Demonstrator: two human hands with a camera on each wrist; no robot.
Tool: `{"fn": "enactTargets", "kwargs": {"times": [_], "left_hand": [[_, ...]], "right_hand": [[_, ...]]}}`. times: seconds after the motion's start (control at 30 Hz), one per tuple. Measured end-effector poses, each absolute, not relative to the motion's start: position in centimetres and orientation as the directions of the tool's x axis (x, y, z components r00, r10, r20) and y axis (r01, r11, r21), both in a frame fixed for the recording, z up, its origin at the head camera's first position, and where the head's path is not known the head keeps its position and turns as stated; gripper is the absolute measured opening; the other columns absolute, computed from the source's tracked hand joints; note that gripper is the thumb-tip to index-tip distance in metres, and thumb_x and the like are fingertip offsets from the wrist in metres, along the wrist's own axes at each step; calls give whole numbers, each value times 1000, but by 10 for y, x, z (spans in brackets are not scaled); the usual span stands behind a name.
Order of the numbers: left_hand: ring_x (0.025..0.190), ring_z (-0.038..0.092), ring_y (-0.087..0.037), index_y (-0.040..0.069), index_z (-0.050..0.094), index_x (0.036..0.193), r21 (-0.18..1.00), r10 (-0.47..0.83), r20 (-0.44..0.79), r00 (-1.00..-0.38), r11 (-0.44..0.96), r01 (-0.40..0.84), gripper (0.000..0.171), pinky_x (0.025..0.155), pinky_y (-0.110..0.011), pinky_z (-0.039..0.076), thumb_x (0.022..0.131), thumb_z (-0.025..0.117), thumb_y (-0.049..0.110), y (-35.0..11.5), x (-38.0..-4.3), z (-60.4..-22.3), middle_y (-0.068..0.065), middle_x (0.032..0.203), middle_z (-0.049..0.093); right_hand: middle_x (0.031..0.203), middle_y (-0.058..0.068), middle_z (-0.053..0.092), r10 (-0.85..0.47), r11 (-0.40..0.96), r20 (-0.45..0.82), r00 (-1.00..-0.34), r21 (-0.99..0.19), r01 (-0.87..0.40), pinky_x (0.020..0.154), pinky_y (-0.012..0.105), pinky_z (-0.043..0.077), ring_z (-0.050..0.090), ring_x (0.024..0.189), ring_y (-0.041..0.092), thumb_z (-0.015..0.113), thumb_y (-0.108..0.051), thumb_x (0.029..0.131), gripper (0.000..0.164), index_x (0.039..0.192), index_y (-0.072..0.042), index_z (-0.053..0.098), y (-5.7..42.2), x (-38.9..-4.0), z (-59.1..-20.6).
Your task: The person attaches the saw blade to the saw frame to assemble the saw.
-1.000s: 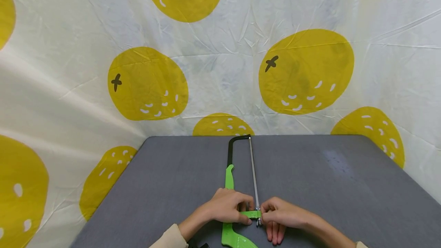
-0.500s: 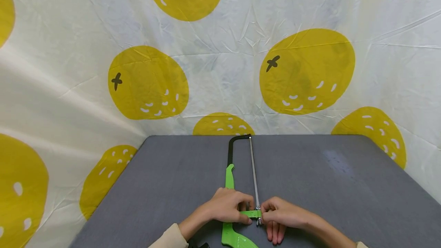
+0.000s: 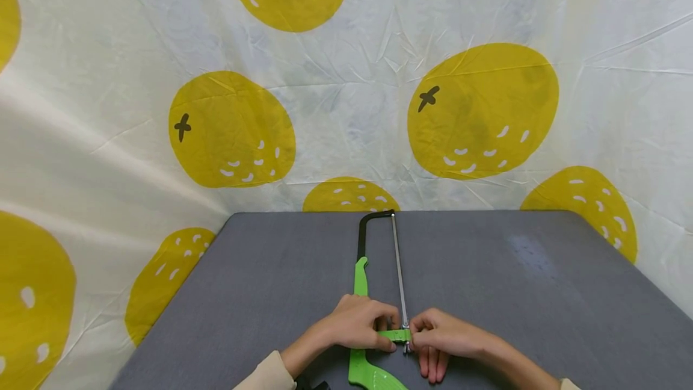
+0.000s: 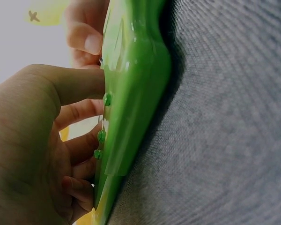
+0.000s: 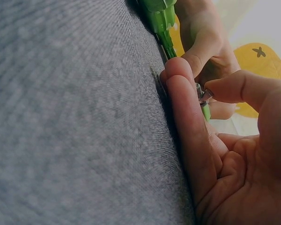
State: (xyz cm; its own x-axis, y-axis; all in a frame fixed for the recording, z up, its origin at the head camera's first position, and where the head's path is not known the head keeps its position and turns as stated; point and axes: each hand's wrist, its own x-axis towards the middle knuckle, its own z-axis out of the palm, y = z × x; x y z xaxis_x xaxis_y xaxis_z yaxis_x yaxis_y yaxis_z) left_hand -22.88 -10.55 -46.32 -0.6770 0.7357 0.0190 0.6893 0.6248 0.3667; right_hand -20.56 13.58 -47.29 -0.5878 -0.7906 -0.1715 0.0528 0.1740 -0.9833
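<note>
A hacksaw [image 3: 361, 281] lies on the grey tabletop, its green handle [image 3: 373, 375] towards me and its black bow at the far end. A thin silver blade [image 3: 399, 272] runs along its right side to the short green arm [image 3: 397, 336]. My left hand [image 3: 360, 322] reaches over the saw's green body and grips that arm between thumb and fingers. On the arm's other side, my right hand [image 3: 446, 336] has thumb and index finger at the metal wing nut [image 5: 205, 95]. In the right wrist view the thumb tip meets it, while the lower fingers rest along the table.
The grey cloth-covered table [image 3: 487, 269] reaches back to a hanging white sheet [image 3: 346, 131] printed with yellow fruit. A small dark object [image 3: 320, 386] shows at the bottom edge below my left wrist.
</note>
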Motion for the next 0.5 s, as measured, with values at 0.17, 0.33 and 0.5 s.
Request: {"fn": "enactTargets", "kwargs": {"times": [0.17,0.33,0.5], "left_hand": [[60,50,11,36,68,91,362,735,20,-677,626,690,17,56,-22,37,83,81,44,-105,-230,-462,27,67,59],[60,50,11,37,68,91,365,732,18,-681,629,686,17,56,-22,37,83,81,44,-105,-229,-463,27,68,59],[60,49,11,37,68,90,359,735,26,-678,626,693,18,55,-22,37,83,81,45,-104,-228,-464,27,68,59]], "right_hand": [[67,3,73,-789,175,-162,-592,-984,36,48,23,54,69,52,6,54,-8,96,31,93,23,51,136,-206,-472],[67,3,73,-793,172,-161,-588,-984,38,48,22,54,69,52,6,54,-9,96,34,94,25,50,137,-206,-472],[67,3,73,-795,169,-162,-584,-985,43,48,22,54,68,52,5,54,-9,97,36,95,26,49,137,-205,-472]]}}
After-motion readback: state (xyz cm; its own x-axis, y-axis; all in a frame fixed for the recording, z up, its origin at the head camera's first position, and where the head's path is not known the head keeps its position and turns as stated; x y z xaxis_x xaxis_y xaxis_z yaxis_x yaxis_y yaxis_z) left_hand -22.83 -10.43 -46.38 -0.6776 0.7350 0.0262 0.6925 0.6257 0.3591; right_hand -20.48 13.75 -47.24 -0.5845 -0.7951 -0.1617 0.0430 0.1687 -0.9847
